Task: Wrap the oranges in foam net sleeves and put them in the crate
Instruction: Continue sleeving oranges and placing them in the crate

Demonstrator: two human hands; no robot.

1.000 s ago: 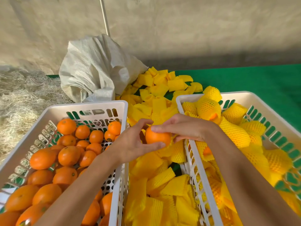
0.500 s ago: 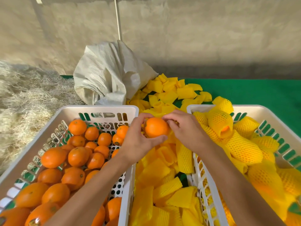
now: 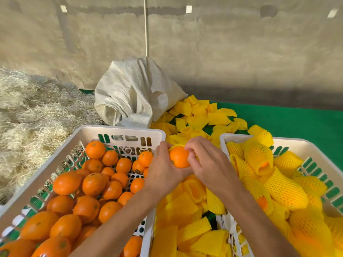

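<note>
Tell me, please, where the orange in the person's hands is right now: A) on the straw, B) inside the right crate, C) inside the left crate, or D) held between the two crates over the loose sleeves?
D: both the left hand and right hand hold the orange above the foam sleeves, between the two crates.

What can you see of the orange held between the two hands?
The orange is round, bright, smooth-skinned and glossy, with a small dark stem scar low on its left side. It is bare on the face toward the camera; a yellow foam sleeve shows along its top and far edge, so wrapping has barely begun. The left hand cups it from the left and below; the right hand has fingers curled at its right side, on the sleeve. It is held above the loose sleeves between the two crates.
</note>
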